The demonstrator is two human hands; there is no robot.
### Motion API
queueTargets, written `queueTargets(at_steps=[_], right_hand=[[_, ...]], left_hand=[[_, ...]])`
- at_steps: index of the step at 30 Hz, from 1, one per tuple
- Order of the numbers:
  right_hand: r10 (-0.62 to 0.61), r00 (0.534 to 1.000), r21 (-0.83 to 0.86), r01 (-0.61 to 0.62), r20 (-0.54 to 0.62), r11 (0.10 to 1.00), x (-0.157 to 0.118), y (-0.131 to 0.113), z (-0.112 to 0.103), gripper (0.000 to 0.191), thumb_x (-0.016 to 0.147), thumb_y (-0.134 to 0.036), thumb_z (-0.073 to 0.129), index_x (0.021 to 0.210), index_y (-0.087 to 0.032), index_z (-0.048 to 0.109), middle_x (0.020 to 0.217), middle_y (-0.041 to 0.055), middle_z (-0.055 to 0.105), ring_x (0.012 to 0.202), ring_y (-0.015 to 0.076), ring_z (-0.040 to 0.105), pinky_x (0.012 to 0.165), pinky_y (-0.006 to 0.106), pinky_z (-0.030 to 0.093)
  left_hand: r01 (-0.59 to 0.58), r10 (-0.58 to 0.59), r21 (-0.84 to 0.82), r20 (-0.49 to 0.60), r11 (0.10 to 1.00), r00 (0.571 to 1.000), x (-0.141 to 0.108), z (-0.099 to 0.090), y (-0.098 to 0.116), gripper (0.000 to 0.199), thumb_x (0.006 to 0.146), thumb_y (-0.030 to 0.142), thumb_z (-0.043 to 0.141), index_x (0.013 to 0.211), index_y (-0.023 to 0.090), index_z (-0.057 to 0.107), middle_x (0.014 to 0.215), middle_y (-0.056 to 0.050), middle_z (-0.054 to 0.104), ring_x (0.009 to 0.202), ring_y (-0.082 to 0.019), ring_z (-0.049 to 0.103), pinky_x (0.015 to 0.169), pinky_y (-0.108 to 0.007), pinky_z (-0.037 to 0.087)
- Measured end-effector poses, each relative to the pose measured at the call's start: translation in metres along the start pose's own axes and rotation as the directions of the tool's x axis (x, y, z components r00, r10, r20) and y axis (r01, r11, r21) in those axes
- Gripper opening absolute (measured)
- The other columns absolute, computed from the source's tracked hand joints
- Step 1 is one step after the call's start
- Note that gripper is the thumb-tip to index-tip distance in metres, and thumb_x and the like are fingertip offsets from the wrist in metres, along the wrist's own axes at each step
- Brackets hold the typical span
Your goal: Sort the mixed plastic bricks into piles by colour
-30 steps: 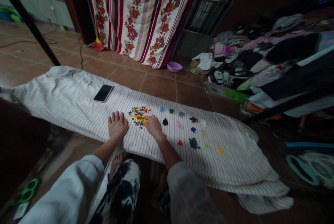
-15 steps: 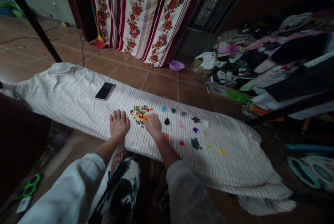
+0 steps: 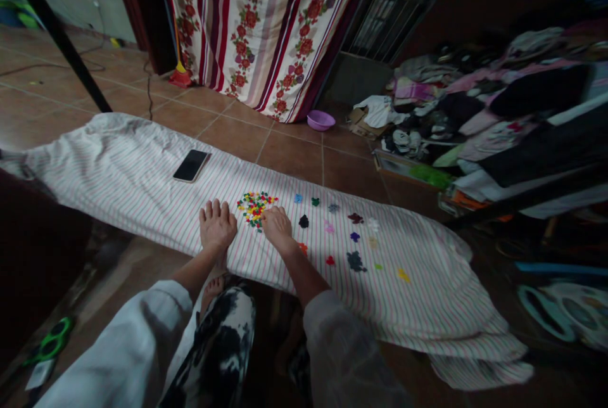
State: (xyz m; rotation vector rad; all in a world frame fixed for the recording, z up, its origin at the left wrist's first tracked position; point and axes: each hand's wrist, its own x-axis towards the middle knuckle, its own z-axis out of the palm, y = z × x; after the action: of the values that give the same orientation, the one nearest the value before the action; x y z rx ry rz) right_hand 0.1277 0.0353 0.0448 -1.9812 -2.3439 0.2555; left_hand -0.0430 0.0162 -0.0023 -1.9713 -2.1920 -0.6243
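My left hand (image 3: pixel 217 224) lies flat on the striped cloth (image 3: pixel 156 205), fingers stretched out, just left of a mixed pile of tiny coloured pieces (image 3: pixel 254 205). At the pile's right edge, my right hand (image 3: pixel 277 224) has its fingers curled down, the tips at the pieces; whatever they pinch is too small to make out. To the right of that hand are small single-colour heaps, among them a black heap (image 3: pixel 303 222), a pink heap (image 3: pixel 329 227), a dark grey heap (image 3: pixel 355 261) and a yellow heap (image 3: pixel 403 275). An orange heap (image 3: pixel 303 248) is partly covered by my right forearm.
A phone (image 3: pixel 191 165) lies on the cloth left of the pile. Beyond the cloth, a purple basin (image 3: pixel 321 120) stands on the tiled floor below a flowered curtain (image 3: pixel 266 28). Heaped clothes (image 3: pixel 475 97) fill the right side. Green-handled scissors (image 3: pixel 54 338) are at lower left.
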Motion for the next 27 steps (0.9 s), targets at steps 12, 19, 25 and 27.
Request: queueTargets(at_steps=[12,19,25,27], right_hand=[[0.036,0.999,0.053,-0.033,-0.041,0.998,0.003,-0.003,0.001,0.023,0.088,-0.023,0.051,0.100,-0.021,0.070,0.105,0.0096,0.064,0.105,0.0229,0.051,0.089,0.032,0.039],[0.103,0.982,0.150,-0.079,-0.156,0.986,-0.005,0.006,-0.001,0.021,0.090,-0.030,0.049,0.092,-0.021,0.068,0.096,0.0073,0.066,0.097,0.0203,0.054,0.086,0.029,0.038],[0.155,0.976,0.213,-0.120,-0.154,0.970,-0.020,0.015,-0.005,0.025,0.091,-0.028,0.045,0.087,-0.021,0.068,0.091,0.0054,0.068,0.091,0.0176,0.058,0.083,0.026,0.039],[0.173,0.974,0.248,-0.132,-0.149,0.960,-0.026,0.018,-0.007,0.026,0.092,-0.028,0.045,0.087,-0.021,0.069,0.091,0.0048,0.069,0.090,0.0167,0.059,0.082,0.025,0.040]], left_hand=[[0.019,-0.020,0.012,0.040,1.000,0.999,0.001,-0.002,0.001,0.051,0.091,0.034,0.035,0.134,0.014,0.052,0.143,-0.017,0.049,0.138,-0.035,0.036,0.111,-0.053,0.024],[0.010,-0.011,0.004,0.029,1.000,1.000,0.000,-0.003,0.001,0.051,0.091,0.034,0.034,0.133,0.012,0.053,0.143,-0.019,0.049,0.137,-0.035,0.036,0.111,-0.053,0.024],[0.000,-0.001,0.025,0.034,1.000,0.999,-0.001,-0.005,0.001,0.051,0.091,0.034,0.032,0.132,0.012,0.053,0.142,-0.018,0.049,0.137,-0.035,0.036,0.111,-0.051,0.024],[0.005,-0.007,0.033,0.043,0.999,0.999,-0.001,-0.006,0.001,0.052,0.091,0.034,0.031,0.132,0.012,0.053,0.142,-0.018,0.049,0.137,-0.035,0.036,0.111,-0.051,0.024]])
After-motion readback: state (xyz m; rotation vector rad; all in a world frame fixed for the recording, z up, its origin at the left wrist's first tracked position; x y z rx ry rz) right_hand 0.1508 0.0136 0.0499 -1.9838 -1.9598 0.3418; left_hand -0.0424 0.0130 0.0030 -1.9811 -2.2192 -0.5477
